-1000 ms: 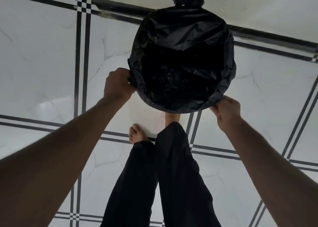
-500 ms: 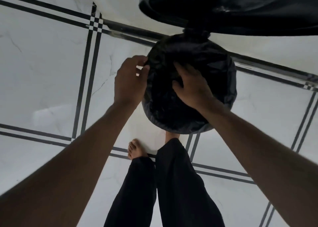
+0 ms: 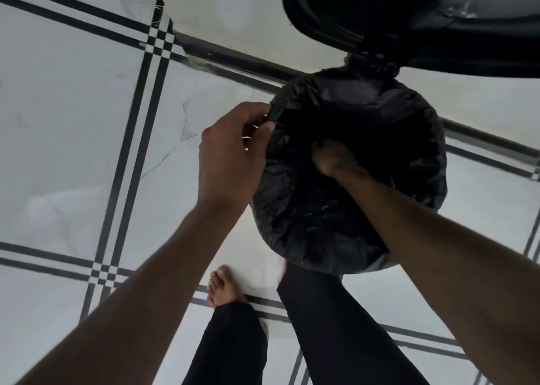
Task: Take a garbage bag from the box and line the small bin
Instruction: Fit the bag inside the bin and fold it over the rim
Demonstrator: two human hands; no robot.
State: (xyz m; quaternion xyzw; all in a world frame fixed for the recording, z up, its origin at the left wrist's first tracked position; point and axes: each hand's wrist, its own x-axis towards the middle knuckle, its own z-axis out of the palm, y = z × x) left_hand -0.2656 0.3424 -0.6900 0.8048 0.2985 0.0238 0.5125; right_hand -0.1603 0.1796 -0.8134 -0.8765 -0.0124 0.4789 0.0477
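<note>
The white tiled floor [image 3: 73, 139], crossed by black double lines, is filling the view. One small bin [image 3: 432, 139] is standing at 1 o'clock, its hinged lid [image 3: 423, 19] raised at 12 o'clock. One black garbage bag [image 3: 306, 232], crinkled and glossy, is draping over the bin's rim and hanging inside. The left hand [image 3: 230, 157] is pinching the bag's edge at the rim's 9 o'clock side. The right hand [image 3: 333, 159] is reaching down inside the bag; its fingers are lost in shadow, so I cannot tell its grip. Two legs in black trousers [image 3: 336, 341] are standing at 6 o'clock.
</note>
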